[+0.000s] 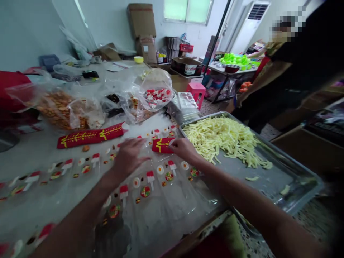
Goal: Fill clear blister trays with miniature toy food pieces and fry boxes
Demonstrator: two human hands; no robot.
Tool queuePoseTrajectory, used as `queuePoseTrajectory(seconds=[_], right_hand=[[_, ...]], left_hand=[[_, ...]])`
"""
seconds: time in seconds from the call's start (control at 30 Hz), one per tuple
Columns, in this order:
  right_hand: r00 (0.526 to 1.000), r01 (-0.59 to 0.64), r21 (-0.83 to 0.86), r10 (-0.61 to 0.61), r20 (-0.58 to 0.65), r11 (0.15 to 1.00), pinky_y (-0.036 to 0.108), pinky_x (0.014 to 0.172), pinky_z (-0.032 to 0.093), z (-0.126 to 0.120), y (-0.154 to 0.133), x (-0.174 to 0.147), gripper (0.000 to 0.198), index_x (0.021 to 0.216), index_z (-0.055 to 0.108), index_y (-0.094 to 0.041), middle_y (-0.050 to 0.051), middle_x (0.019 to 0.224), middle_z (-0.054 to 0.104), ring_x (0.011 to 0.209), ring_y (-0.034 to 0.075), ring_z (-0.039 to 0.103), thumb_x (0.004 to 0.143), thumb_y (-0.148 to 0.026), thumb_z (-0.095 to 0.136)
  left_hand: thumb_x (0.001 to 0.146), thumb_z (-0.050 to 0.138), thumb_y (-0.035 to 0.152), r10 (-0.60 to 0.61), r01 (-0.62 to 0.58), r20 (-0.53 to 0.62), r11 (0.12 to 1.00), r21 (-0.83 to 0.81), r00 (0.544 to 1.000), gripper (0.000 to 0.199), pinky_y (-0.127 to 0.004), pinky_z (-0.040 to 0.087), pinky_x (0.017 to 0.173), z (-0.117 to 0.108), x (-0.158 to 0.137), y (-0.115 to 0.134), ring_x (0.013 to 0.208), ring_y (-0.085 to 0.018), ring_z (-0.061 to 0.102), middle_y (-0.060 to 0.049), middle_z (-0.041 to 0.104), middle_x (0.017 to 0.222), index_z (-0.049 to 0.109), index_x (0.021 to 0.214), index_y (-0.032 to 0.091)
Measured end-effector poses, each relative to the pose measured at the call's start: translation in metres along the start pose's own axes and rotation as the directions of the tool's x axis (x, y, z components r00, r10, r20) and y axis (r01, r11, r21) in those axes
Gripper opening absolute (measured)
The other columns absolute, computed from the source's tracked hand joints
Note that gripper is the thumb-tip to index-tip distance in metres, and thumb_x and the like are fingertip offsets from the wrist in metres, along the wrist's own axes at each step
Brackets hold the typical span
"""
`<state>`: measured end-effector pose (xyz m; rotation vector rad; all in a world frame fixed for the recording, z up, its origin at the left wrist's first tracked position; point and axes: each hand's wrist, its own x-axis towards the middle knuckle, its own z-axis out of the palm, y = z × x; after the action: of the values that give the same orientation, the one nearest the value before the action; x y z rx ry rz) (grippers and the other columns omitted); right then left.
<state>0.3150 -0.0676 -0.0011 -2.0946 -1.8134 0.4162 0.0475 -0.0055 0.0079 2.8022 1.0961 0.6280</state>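
Observation:
My right hand pinches one end of a small red fries carton with yellow print, held above the table. Just left of it, my left hand hovers empty, its thumb spread away from the fingers. Below both hands lie rows of clear plastic bags with miniature food pieces: red-and-white popsicles, fried eggs and round pizzas. A long stack of nested red cartons rests on the table beyond my left hand. Pale yellow fry-shaped sticks are heaped in a metal tray at the right.
Clear bags of small pieces line the table's far side, one holding red-and-white bits. Stacked clear plastic trays stand near a pink stool. At the right stands another person, near a table with bright green items.

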Motion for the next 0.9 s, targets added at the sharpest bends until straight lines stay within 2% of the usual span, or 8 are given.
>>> queuePoseTrajectory(seconds=[0.07, 0.23, 0.33, 0.5, 0.63, 0.73, 0.8, 0.9], right_hand=[[0.999, -0.043, 0.014, 0.043, 0.016, 0.999, 0.028, 0.054, 0.026, 0.005, -0.003, 0.003, 0.028, 0.085, 0.079, -0.018, 0.005, 0.076, 0.071, 0.064, 0.014, 0.056, 0.087, -0.039, 0.061], [0.996, -0.087, 0.245, 0.092, -0.012, 0.966, 0.024, 0.055, 0.03, -0.006, 0.008, 0.001, 0.026, 0.089, 0.078, -0.02, -0.001, 0.076, 0.069, 0.064, 0.013, 0.054, 0.086, -0.039, 0.06], [0.992, -0.097, 0.331, 0.119, -0.047, 0.939, 0.023, 0.056, 0.031, -0.02, 0.02, -0.002, 0.024, 0.091, 0.076, -0.024, -0.003, 0.076, 0.068, 0.067, 0.013, 0.055, 0.086, -0.042, 0.061], [0.967, -0.143, 0.197, 0.18, -0.181, 0.97, 0.024, 0.059, 0.031, -0.05, 0.048, -0.028, 0.02, 0.088, 0.07, -0.022, -0.001, 0.089, 0.069, 0.076, 0.016, 0.057, 0.089, -0.038, 0.057], [0.967, -0.069, 0.043, 0.077, -0.244, 0.997, 0.026, 0.061, 0.031, -0.059, 0.061, -0.058, 0.018, 0.09, 0.068, -0.022, 0.001, 0.096, 0.07, 0.081, 0.017, 0.058, 0.093, -0.031, 0.053], [0.967, 0.127, 0.051, -0.112, -0.231, 0.991, 0.026, 0.064, 0.034, -0.065, 0.07, -0.084, 0.017, 0.093, 0.07, -0.021, 0.002, 0.102, 0.07, 0.084, 0.017, 0.06, 0.094, -0.028, 0.055], [0.962, 0.207, 0.093, -0.185, -0.2, 0.974, 0.026, 0.067, 0.036, -0.077, 0.092, -0.107, 0.018, 0.094, 0.072, -0.021, 0.003, 0.102, 0.071, 0.085, 0.016, 0.061, 0.096, -0.028, 0.056], [0.973, 0.009, 0.111, 0.016, -0.228, 0.994, 0.025, 0.069, 0.038, -0.11, 0.162, -0.147, 0.017, 0.094, 0.077, -0.02, 0.003, 0.091, 0.073, 0.081, 0.016, 0.063, 0.094, -0.028, 0.061]], left_hand=[[0.069, 0.08, 0.049, 0.143, -0.138, 0.089, 0.989, -0.059, 0.986, 0.081, -0.045, 0.035, 0.113, 0.039, 0.044, 0.028, 0.13, -0.032, 0.049, -0.012, 0.056, 0.142, 0.052, 0.139, 0.02], [0.064, 0.076, 0.052, 0.338, -0.316, 0.111, 0.932, -0.178, 0.935, 0.071, -0.04, 0.043, 0.105, 0.089, 0.108, 0.056, 0.115, -0.031, 0.059, -0.013, 0.064, 0.126, 0.059, 0.125, 0.02], [0.067, 0.07, 0.054, 0.376, -0.373, -0.016, 0.912, -0.169, 0.926, 0.066, -0.042, 0.04, 0.109, 0.089, 0.125, 0.044, 0.117, -0.029, 0.057, -0.004, 0.063, 0.123, 0.053, 0.125, 0.03], [0.073, 0.059, 0.074, 0.209, -0.201, 0.069, 0.973, -0.112, 0.975, 0.069, -0.046, 0.043, 0.107, 0.081, 0.133, 0.05, 0.118, -0.027, 0.054, 0.004, 0.056, 0.126, 0.042, 0.132, 0.042], [0.074, 0.066, 0.067, 0.186, -0.18, 0.036, 0.975, -0.132, 0.982, 0.085, -0.048, 0.044, 0.107, 0.076, 0.123, 0.109, 0.128, -0.029, 0.05, 0.003, 0.05, 0.141, 0.025, 0.146, 0.046], [0.078, 0.067, 0.045, 0.372, -0.368, 0.011, 0.922, -0.119, 0.928, 0.084, -0.046, 0.041, 0.109, 0.076, 0.114, 0.166, 0.129, -0.033, 0.05, -0.009, 0.051, 0.139, 0.027, 0.15, 0.031], [0.076, 0.067, 0.04, 0.369, -0.364, 0.055, 0.927, -0.088, 0.928, 0.079, -0.047, 0.044, 0.104, 0.079, 0.111, 0.193, 0.121, -0.036, 0.055, -0.015, 0.057, 0.128, 0.036, 0.146, 0.02], [0.073, 0.07, 0.043, 0.298, -0.285, 0.121, 0.951, -0.118, 0.947, 0.079, -0.043, 0.048, 0.099, 0.088, 0.111, 0.209, 0.117, -0.034, 0.058, -0.015, 0.058, 0.125, 0.042, 0.141, 0.015]])
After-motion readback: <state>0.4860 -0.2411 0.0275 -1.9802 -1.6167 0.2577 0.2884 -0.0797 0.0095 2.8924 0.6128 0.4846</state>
